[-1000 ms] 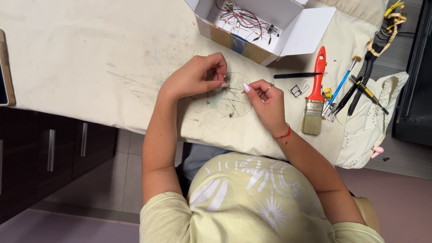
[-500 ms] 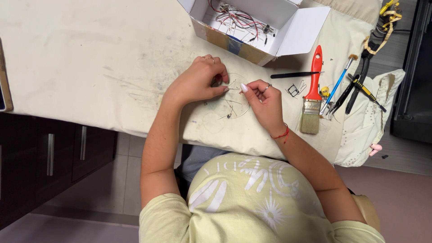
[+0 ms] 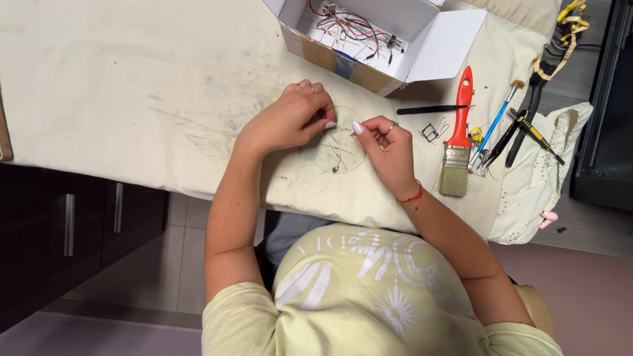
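My left hand and my right hand meet over a cream cloth-covered table, fingertips almost touching. Both pinch thin wire pieces that lie in a loose bunch on the cloth between them. What exactly sits between the fingertips is too small to make out. A red thread bracelet is on my right wrist. Just beyond the hands stands an open white cardboard box holding several red and dark wires and small parts.
To the right lie a red-handled paintbrush, a black pen-like tool, small metal clips, a thin blue brush and dark pliers. A white cloth bag hangs off the right edge. Dark cabinet drawers stand below left.
The view has shifted slightly. Both hands stay together over the wires, with only small finger movements.
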